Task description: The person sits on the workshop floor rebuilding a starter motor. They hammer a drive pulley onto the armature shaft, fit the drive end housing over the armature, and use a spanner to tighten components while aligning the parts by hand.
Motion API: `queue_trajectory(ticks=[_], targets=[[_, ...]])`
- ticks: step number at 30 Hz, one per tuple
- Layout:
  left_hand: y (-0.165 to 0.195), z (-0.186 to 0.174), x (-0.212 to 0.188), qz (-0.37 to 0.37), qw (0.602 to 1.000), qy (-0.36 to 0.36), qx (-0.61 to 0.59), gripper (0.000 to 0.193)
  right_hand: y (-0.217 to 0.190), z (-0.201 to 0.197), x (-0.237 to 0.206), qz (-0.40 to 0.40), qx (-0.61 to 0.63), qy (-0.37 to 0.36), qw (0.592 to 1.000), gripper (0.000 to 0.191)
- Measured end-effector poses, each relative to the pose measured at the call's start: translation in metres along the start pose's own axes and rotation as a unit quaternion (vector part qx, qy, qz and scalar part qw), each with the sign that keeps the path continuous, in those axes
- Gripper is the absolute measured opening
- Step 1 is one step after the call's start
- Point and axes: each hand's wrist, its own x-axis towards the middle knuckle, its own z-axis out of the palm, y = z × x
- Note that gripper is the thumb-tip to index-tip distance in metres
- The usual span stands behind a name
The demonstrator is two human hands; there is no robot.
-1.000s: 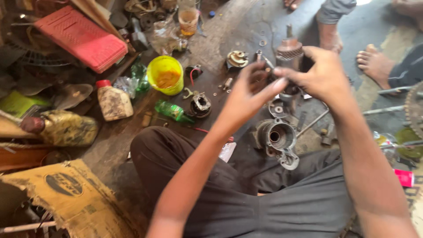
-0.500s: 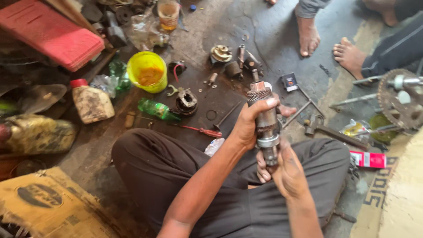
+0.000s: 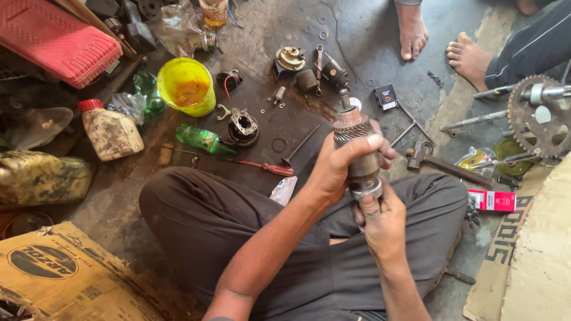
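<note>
I sit cross-legged on a greasy workshop floor. My left hand (image 3: 339, 169) wraps around a grey motor armature (image 3: 354, 142), with its shaft pointing away from me. My right hand (image 3: 380, 223) grips the near end of the same armature from below, fingers on its metal ring. On the floor ahead lie small motor parts: a round black housing (image 3: 244, 128), a brass-topped part (image 3: 290, 58) and a red-handled screwdriver (image 3: 262, 166).
A yellow tub (image 3: 185, 86), green bottle (image 3: 202, 139), dirty oil jug (image 3: 110, 131) and red crate (image 3: 56, 38) stand to the left. Another person's bare feet (image 3: 440, 44) are at the top right, near a sprocket (image 3: 538, 116). Cardboard (image 3: 65, 276) lies at the lower left.
A second ago both hands reached forward over the floor parts. They have since drawn the armature back over my lap, and the view has tilted down and closer.
</note>
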Motion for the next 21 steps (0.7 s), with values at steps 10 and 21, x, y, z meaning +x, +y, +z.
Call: queue_trajectory(ticks=[10, 21], targets=[[-0.006, -0.005, 0.0, 0.019, 1.0, 0.009, -0.018, 0.035, 0.009, -0.003, 0.002, 0.043, 0.076, -0.017, 0.996, 0.049], [0.062, -0.016, -0.014, 0.216, 0.913, 0.098, 0.332, 0.03, -0.04, -0.02, 0.085, -0.043, -0.248, -0.061, 0.966, 0.033]])
